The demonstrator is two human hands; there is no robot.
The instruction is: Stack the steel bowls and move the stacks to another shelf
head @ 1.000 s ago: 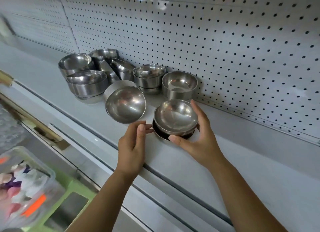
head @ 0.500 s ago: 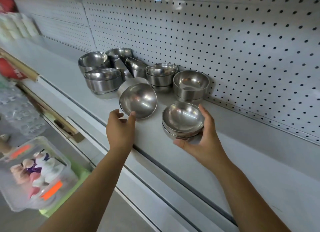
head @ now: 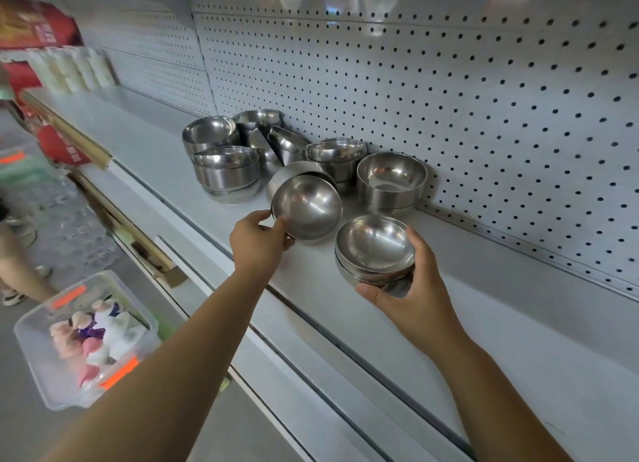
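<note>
The left hand (head: pixel 257 237) fingers (head: pixel 281 227) are pinching the tilted bowl (head: pixel 307 209) at its rim. At its 4 o'clock, the right hand (head: pixel 420 290) fingers are curling around the bowl stack (head: pixel 375 250).

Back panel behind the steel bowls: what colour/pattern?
White back panel with a regular grid of small dark holes; clearest in the head view.

White shelf (head: pixel 466 340), pegboard back wall (head: pixel 466 98). Left hand (head: pixel 257 238) pinches the lower-left rim of a tipped steel bowl (head: pixel 307 207), mouth facing the camera, another bowl nested behind it. Right hand (head: pixel 413 290) cups a short stack of bowls (head: pixel 375 250), thumb in front, fingers round the far side; whether it rests on the shelf is unclear. More bowl stacks (head: pixel 226 173) stand against the wall. Clear plastic box (head: pixel 83 340) lower left.
</note>
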